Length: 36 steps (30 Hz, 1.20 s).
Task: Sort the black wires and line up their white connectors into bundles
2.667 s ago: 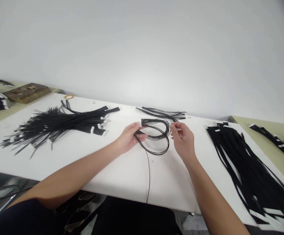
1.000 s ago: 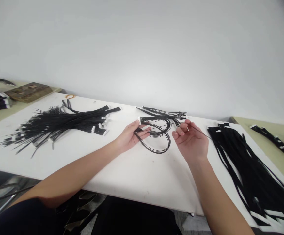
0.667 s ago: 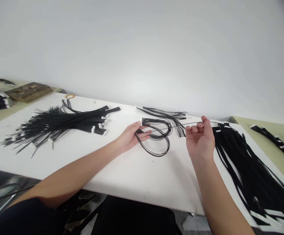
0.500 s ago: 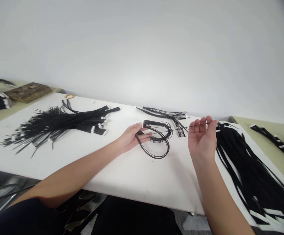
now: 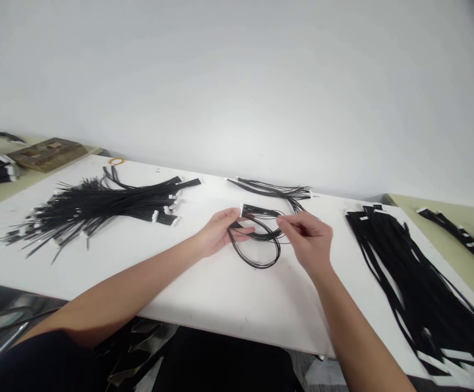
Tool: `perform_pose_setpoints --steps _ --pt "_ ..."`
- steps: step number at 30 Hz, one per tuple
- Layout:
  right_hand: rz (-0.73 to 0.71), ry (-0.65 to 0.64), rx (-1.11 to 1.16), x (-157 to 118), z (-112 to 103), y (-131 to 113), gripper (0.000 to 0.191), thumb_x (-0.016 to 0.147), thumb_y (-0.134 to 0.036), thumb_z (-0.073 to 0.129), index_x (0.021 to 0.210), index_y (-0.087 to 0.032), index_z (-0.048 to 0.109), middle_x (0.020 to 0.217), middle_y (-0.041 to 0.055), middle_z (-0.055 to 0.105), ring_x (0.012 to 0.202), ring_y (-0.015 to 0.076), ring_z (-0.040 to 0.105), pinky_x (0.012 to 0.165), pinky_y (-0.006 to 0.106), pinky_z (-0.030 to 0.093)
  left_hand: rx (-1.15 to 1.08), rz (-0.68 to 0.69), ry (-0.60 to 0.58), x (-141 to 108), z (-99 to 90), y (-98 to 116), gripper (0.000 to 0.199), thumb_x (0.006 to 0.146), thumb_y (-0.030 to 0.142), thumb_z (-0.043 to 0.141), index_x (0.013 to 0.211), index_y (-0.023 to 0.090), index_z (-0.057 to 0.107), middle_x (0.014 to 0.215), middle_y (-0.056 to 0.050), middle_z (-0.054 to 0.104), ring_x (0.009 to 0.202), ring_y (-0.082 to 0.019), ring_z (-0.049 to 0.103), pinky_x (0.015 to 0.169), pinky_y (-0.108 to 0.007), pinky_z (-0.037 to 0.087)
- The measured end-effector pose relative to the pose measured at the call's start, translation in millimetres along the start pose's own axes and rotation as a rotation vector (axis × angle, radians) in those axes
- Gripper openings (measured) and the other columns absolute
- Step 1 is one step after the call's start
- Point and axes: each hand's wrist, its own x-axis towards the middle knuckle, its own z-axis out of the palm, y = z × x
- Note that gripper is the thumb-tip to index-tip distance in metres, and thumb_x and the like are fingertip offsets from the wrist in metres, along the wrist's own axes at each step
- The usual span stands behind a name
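Note:
A looped black wire harness [image 5: 257, 267] with a white connector [image 5: 241, 209] is gripped at its left end by my left hand [image 5: 220, 231]. The thumb presses near the connector while other fingers reach under the loops. On the right of the loops, my right hand [image 5: 308, 237] is closed in a pinch, fingertips at the thin black wires [image 5: 267, 211]. Which wire sits between those fingertips is hard to make out. Behind the hands lies a loose bunch of black wires [image 5: 265, 188] with white ends.
A big pile of black wire harnesses [image 5: 110, 204] covers the left of the white table [image 5: 204, 288]. More black harnesses [image 5: 408, 272] lie at the right. A wooden block [image 5: 51, 154] and a yellow ring [image 5: 116, 161] are at the back left, below the wall [image 5: 237, 98].
My right hand has moved left from beyond the loops to their right edge, and its fingers have turned inward. The wire stretched between the hands is no longer taut. My left hand stays nearly still.

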Motion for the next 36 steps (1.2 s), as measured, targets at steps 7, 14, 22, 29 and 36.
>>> perform_pose_setpoints --steps 7,14,22,29,36 --pt "-0.072 -0.14 -0.285 -12.3 12.0 0.9 0.013 0.07 -0.019 0.06 0.057 -0.017 0.062 0.049 -0.0033 0.048 0.044 0.0064 0.033 0.043 0.022 0.029 0.054 -0.018 -0.096 -8.2 5.9 -5.5 0.025 0.077 0.035 0.065 0.084 0.014 0.054 0.098 -0.008 0.066 0.083 -0.026 0.068 0.067 -0.036 0.057" --pt "-0.048 -0.153 -0.295 -13.6 12.2 0.6 0.014 0.068 -0.017 0.058 0.053 -0.016 0.059 0.048 -0.0027 0.05 0.044 0.0067 0.035 0.041 0.022 0.027 0.09 -0.031 -0.109 -11.1 7.7 -7.5 0.029 0.075 0.037 0.067 0.083 0.015 0.051 0.095 -0.01 0.067 0.085 -0.028 0.067 0.068 -0.036 0.056" --pt "-0.007 -0.17 -0.254 -13.7 11.9 -1.8 0.013 0.069 -0.017 0.06 0.056 -0.017 0.062 0.05 -0.0028 0.052 0.044 0.0063 0.036 0.041 0.021 0.027 0.108 -0.025 -0.131 -11.4 6.6 -7.3 0.028 0.076 0.037 0.065 0.081 0.015 0.05 0.094 -0.01 0.068 0.085 -0.027 0.068 0.068 -0.035 0.056" --pt "0.143 -0.226 -0.146 -12.6 9.9 -3.4 0.015 0.073 -0.023 0.061 0.059 -0.017 0.061 0.053 -0.0016 0.053 0.046 0.0071 0.039 0.041 0.021 0.029 0.095 -0.024 -0.145 -10.7 5.7 -8.1 0.027 0.077 0.036 0.065 0.081 0.015 0.05 0.095 -0.009 0.068 0.084 -0.027 0.068 0.068 -0.036 0.056" --pt "0.185 -0.253 -0.131 -12.2 9.3 -5.7 0.018 0.076 -0.028 0.059 0.063 -0.016 0.061 0.054 -0.0008 0.052 0.048 0.0083 0.043 0.042 0.021 0.031 0.115 -0.027 -0.167 -11.8 6.1 -9.5 0.027 0.079 0.04 0.061 0.087 0.014 0.054 0.107 -0.012 0.065 0.085 -0.027 0.068 0.069 -0.037 0.056"
